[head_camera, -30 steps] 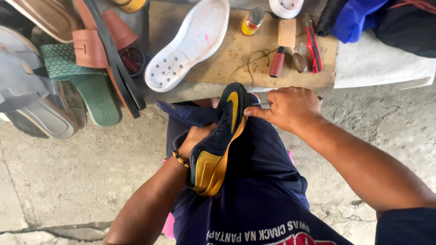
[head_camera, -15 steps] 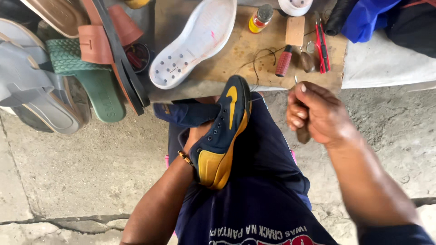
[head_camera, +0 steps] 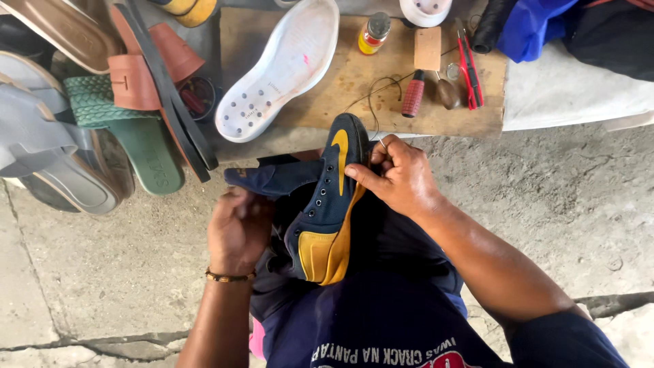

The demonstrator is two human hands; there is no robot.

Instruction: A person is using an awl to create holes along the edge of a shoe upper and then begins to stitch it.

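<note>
The navy shoe with the yellow toe cap [head_camera: 327,211] sits on the person's lap, propped on its side, heel end up toward the wooden board [head_camera: 354,88]. The left hand [head_camera: 238,228] is curled round the shoe's far side, fingers wrapped in a grip on the upper and its loose tongue. The right hand [head_camera: 402,178] is up at the heel, fingers pinched together on the shoe's edge, and a thin dark thread [head_camera: 373,109] loops from there back over the board.

Risks, judged from here: that pinch looks tight on something small, probably a needle or awl tip, and a slip could drive it into the left hand's fingers, which lie just behind the fabric. The slack thread trails near the red-handled tool [head_camera: 413,94] and the small yellow bottle [head_camera: 372,34]; a sharp tug might snag one and topple the bottle. The shoe rests only on the thigh, so a loosened left grip could let it roll off.

What stays hidden: whatever the right fingertips hold is too small to make out, and the seam being worked is covered by the hand. The left fingertips vanish behind the shoe. The white sole [head_camera: 279,68] lies loose on the board, well apart, and the sandals [head_camera: 102,136] at the left run out of view.
</note>
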